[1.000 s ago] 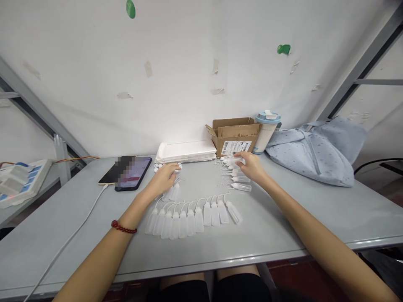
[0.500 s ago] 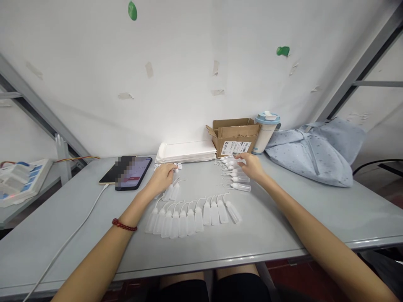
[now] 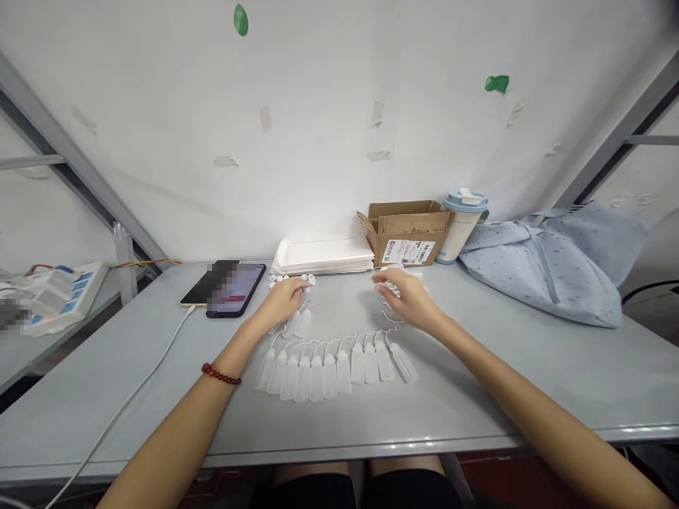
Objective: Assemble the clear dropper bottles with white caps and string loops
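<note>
My left hand (image 3: 285, 300) is at the back left of the table, fingers closed in a pinch beside several small white caps (image 3: 281, 278). What lies between its fingertips is hidden. Under and beside it lie a few clear squeeze bottles (image 3: 302, 324) with thin curved tips. My right hand (image 3: 406, 295) hovers over another group of bottles (image 3: 411, 274) in front of the box, largely covering them. Its thumb and fingers are apart, with nothing visible between them. Closer to me, a curved row of translucent flat squeeze bottles (image 3: 317, 375) lies with thin curved tips pointing away.
A stack of white envelopes (image 3: 323, 256) and an open cardboard box (image 3: 408, 240) stand against the wall. Right of them are a lidded cup (image 3: 460, 233) and a blue cloth bag (image 3: 546, 265). Two phones (image 3: 236, 293) and a white cable (image 3: 132, 396) are at left.
My right hand has moved left and slightly toward me over the bottles, its fingers now apart. My left hand has stayed by the caps. The view has shifted slightly.
</note>
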`<state>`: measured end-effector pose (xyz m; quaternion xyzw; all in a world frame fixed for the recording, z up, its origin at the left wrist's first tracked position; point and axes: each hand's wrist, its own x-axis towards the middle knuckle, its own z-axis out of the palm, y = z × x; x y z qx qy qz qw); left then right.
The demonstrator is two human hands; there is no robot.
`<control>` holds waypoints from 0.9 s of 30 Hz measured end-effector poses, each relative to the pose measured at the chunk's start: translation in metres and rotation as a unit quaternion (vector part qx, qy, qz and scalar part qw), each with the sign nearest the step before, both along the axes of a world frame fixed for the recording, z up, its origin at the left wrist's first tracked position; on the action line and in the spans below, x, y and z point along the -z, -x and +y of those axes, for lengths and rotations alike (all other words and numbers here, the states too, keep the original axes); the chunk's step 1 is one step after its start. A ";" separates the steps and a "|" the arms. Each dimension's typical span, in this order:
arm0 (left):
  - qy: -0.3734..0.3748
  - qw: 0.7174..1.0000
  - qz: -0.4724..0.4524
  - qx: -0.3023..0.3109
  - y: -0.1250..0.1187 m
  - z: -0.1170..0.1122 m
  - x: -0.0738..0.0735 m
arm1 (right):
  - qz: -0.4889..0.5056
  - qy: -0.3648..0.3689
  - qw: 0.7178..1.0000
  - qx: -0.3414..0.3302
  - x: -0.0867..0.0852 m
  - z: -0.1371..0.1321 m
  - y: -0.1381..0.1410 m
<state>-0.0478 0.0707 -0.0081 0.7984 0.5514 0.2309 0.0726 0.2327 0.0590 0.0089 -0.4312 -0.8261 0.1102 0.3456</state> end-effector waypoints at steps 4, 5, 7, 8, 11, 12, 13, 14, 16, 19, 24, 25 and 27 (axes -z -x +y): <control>0.004 1.000 0.008 -0.001 0.000 0.001 0.000 | -0.072 0.068 0.979 -0.177 -0.013 -0.020 0.043; 0.006 1.000 0.012 -0.005 0.001 0.001 0.000 | -0.104 0.078 0.971 -0.199 -0.014 -0.022 0.053; 0.009 1.000 0.017 -0.011 0.002 0.002 0.000 | -0.171 0.092 0.954 -0.229 -0.015 -0.020 0.071; 0.010 1.000 0.020 -0.015 0.002 0.002 0.000 | -0.197 0.094 0.946 -0.240 -0.014 -0.018 0.079; 0.012 0.999 0.026 -0.023 0.004 0.003 0.000 | -0.225 0.103 0.932 -0.266 -0.009 -0.009 0.097; 0.014 0.999 0.027 -0.025 0.005 0.003 0.000 | -0.220 0.108 0.930 -0.273 -0.007 -0.007 0.100; 0.015 0.999 0.027 -0.025 0.005 0.003 0.000 | -0.212 0.112 0.929 -0.280 -0.004 -0.004 0.102; 0.017 0.999 0.026 -0.026 0.005 0.003 0.000 | -0.203 0.117 0.929 -0.288 -0.001 -0.002 0.102; 0.020 0.999 0.023 -0.026 0.004 0.003 0.000 | -0.185 0.127 0.929 -0.294 0.004 0.001 0.100; 0.022 0.999 0.013 -0.027 0.002 0.001 0.000 | -0.162 0.136 0.938 -0.274 0.011 0.004 0.092; 0.024 0.999 -0.019 -0.033 -0.002 -0.001 -0.003 | -0.152 0.123 0.953 -0.234 0.013 0.008 0.069; 0.023 0.999 -0.028 -0.037 -0.003 -0.001 -0.004 | -0.150 0.117 0.957 -0.221 0.013 0.008 0.064; 0.021 0.998 -0.050 -0.044 -0.006 -0.004 -0.007 | -0.140 0.099 0.967 -0.190 0.013 0.007 0.053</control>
